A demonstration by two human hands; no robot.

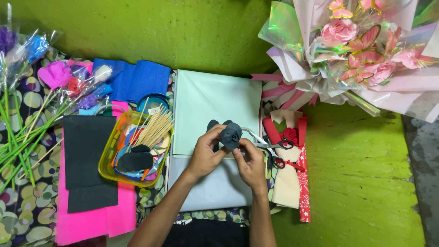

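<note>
We grasp a dark grey crepe-paper flower head (230,135) between both hands above the pale green paper sheet (215,103). Our left hand (206,153) pinches its left side; our right hand (249,162) pinches its lower right edge. Black-handled scissors (270,146) lie just beside our right hand. A yellow plastic tray (106,169) holding wooden sticks (155,128) sits to the left.
</note>
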